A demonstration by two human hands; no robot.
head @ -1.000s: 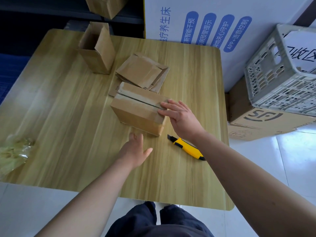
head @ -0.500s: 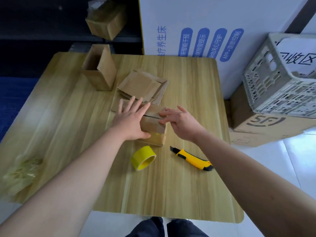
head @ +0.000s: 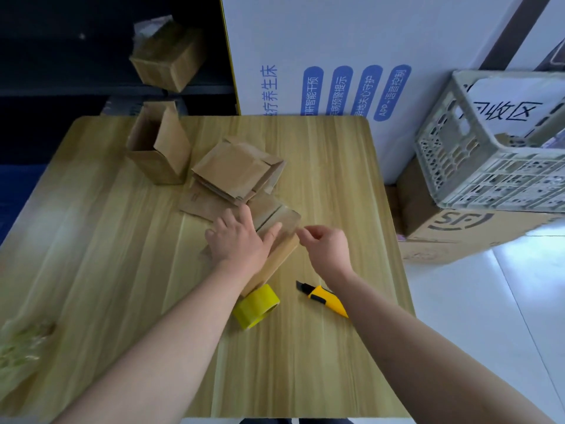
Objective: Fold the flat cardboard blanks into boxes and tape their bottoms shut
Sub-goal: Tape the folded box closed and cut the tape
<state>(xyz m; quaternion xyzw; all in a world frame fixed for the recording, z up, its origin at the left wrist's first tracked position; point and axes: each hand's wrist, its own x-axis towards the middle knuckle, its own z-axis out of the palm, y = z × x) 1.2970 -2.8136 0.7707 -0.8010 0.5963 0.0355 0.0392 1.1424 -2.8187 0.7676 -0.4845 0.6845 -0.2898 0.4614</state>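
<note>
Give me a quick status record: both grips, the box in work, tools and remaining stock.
Left grip: flat, pressing on the box
Right grip: fingers curled at the box's right edge; what it pinches is unclear
Tape roll: on the table, beside the box
Knife: lying right of the roll
Flat blanks: stacked behind the box
Open box: upright, far left

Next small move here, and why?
Probably the right hand goes to the tape roll: the left hand presses the box flaps shut, their seam looks bare, and the roll lies on the table near the knife. Whether the right fingers pinch anything is unclear.
</note>
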